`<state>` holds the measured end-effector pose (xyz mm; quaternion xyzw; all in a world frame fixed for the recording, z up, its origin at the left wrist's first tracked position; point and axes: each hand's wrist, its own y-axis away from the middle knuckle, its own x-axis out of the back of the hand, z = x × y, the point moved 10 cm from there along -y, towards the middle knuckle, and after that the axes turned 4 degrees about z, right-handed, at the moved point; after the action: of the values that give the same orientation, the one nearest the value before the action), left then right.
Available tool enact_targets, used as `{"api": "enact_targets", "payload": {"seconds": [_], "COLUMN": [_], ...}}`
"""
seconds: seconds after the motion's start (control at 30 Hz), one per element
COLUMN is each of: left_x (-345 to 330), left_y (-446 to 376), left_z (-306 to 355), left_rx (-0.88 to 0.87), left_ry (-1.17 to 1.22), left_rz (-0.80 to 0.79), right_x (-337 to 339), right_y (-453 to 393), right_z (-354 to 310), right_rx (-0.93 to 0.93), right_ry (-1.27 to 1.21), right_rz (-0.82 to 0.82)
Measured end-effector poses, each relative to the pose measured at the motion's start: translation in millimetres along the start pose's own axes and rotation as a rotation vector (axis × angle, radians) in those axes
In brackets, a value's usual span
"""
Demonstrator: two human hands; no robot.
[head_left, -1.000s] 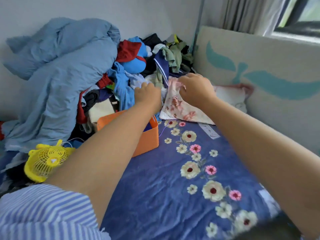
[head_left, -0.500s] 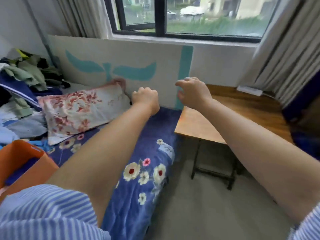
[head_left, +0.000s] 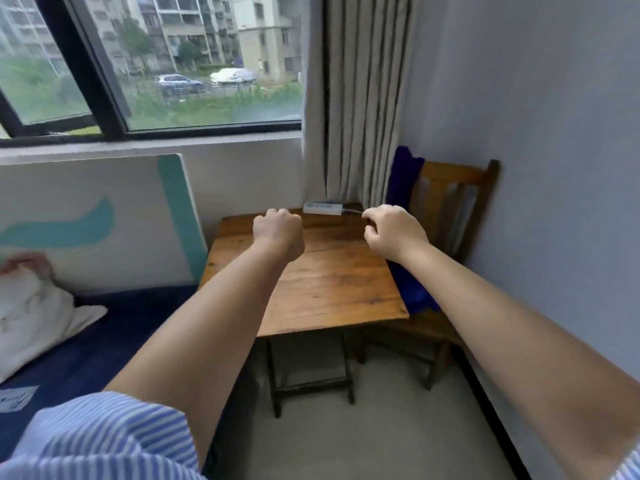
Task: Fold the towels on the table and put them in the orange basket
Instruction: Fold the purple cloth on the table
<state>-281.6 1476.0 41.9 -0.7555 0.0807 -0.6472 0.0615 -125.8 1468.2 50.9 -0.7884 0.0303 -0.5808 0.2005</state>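
Both arms are stretched forward over a small wooden counter (head_left: 332,282) that stands in the corner under the window (head_left: 149,64). The left hand (head_left: 278,233) is held above the far left part of the counter with its fingers curled into a fist, and nothing is held in it. The right hand (head_left: 394,233) is held above the counter's far right edge with its fingers loosely curled and the thumb brought near the forefinger; whether anything is pinched there cannot be told. A dark blue towel (head_left: 410,289) is seen draped over the wooden chair (head_left: 450,188) just beside the counter's right side, running from the chair's back down onto the seat, partly hidden behind the right wrist. A white power strip (head_left: 322,207) lies at the counter's far edge, against the curtain (head_left: 360,98). To the left, a bed (head_left: 104,341) covered in dark blue is seen, with a pale pillow (head_left: 31,313) at its head and a white board with teal shapes (head_left: 104,220) leaning against the wall. A blue-and-white striped sleeve (head_left: 97,441) is seen at the lower left. The orange basket is not in view.
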Motion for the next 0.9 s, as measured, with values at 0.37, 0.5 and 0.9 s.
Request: {"api": "enact_targets", "payload": {"seconds": [0.37, 0.5, 0.9], "left_x": [0.0, 3.7, -34.4], "left_y": [-118.3, -190.2, -379.1], "left_z": [111.7, 128.0, 173.9], "left_rx": [-0.096, -0.124, -0.224], "left_ry": [0.14, 0.222, 0.443], "left_rz": [-0.005, -0.002, -0.079], "right_x": [21.2, 19.1, 8.4], "right_y": [-53.8, -102.9, -252.5], "right_z": [184.3, 212.1, 299.2], "right_rx": [-0.248, -0.269, -0.375], "right_ry": [0.013, 0.043, 0.11], "right_rz": [0.131, 0.145, 0.144]}}
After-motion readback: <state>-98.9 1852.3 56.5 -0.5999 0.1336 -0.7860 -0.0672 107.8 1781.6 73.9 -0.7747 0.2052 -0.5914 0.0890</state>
